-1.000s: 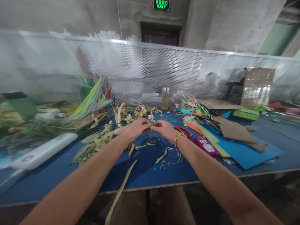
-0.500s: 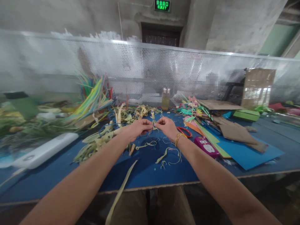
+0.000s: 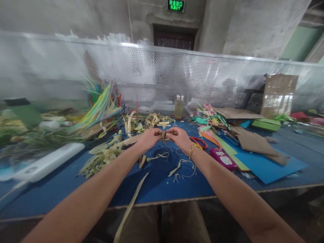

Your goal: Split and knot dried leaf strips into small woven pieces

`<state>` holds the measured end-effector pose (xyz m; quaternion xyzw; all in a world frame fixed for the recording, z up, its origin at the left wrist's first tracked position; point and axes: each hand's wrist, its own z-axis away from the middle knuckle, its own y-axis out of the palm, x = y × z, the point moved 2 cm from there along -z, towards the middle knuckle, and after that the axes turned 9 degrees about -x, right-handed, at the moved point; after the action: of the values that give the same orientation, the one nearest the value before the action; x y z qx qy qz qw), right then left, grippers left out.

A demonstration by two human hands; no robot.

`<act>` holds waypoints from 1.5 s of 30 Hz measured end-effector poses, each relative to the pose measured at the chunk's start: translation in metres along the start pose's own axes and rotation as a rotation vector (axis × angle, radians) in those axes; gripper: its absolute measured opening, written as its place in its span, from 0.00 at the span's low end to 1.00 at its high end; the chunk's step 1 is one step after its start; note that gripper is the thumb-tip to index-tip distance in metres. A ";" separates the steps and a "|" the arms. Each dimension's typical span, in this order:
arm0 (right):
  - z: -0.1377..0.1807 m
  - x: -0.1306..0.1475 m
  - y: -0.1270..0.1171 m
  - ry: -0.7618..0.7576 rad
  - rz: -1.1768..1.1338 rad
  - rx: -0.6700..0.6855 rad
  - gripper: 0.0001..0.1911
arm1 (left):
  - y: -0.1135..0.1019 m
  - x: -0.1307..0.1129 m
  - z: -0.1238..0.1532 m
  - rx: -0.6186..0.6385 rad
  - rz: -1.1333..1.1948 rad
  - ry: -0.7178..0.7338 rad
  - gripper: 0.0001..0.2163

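Observation:
Over the middle of the blue table [image 3: 162, 189], my left hand [image 3: 151, 137] and my right hand [image 3: 176, 136] meet, fingertips pinched. Between them is a small piece of pale dried-leaf strip work [image 3: 163, 135], mostly covered by my fingers. Its ends poke out above and below. To the left of my left hand lies a heap of dried leaf strips [image 3: 103, 157]. Below the hands are thin loose fibre scraps [image 3: 178, 167]. Red-handled scissors [image 3: 198, 142] rest beside my right wrist. A long pale strip [image 3: 134, 199] hangs over the table's front edge.
On the left are a white power strip [image 3: 48, 162] and a bundle of coloured stems [image 3: 101, 106]. A bottle of yellowish liquid [image 3: 179, 107] stands at the back before a perforated metal screen [image 3: 162, 74]. Rightward lie a purple packet [image 3: 222, 158], blue paper [image 3: 268, 165] and cardboard [image 3: 258, 143].
My fingers have shifted slightly around the leaf piece. Its upper end now looks wider, like a crosswise strip. The rest of the table looks the same.

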<state>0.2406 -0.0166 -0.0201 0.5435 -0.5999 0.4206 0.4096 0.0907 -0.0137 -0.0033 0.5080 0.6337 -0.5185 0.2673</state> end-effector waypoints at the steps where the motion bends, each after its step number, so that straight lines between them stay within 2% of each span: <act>1: 0.000 0.000 0.000 -0.017 0.003 0.002 0.08 | 0.000 -0.001 0.000 0.001 -0.013 0.000 0.04; 6: -0.003 -0.002 -0.004 -0.178 0.085 -0.036 0.07 | 0.000 0.000 0.000 0.021 -0.021 -0.003 0.06; 9: -0.005 -0.003 -0.006 -0.223 0.165 -0.071 0.07 | -0.001 0.002 0.000 0.037 -0.053 0.007 0.07; 18: -0.006 -0.004 -0.006 -0.232 0.245 -0.044 0.07 | -0.005 -0.001 0.001 0.014 -0.182 0.017 0.08; 24: -0.005 -0.001 -0.006 -0.244 0.309 -0.025 0.06 | -0.007 -0.006 0.001 0.033 -0.298 0.109 0.07; 28: -0.003 0.001 -0.006 -0.237 0.334 -0.025 0.05 | -0.008 -0.007 0.001 0.018 -0.335 0.120 0.06; 34: -0.004 0.002 -0.005 -0.261 0.331 -0.034 0.05 | -0.007 -0.009 0.003 -0.008 -0.342 0.135 0.07; 38: -0.005 0.000 -0.005 -0.250 0.285 -0.054 0.07 | -0.008 -0.009 0.003 -0.072 -0.322 0.109 0.10; 45: -0.008 -0.010 -0.005 -0.179 0.224 -0.070 0.08 | -0.006 -0.003 -0.002 -0.078 -0.117 0.064 0.09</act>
<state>0.2465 -0.0064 -0.0264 0.4940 -0.7053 0.3921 0.3237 0.0868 -0.0129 0.0017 0.4757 0.6903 -0.4915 0.2357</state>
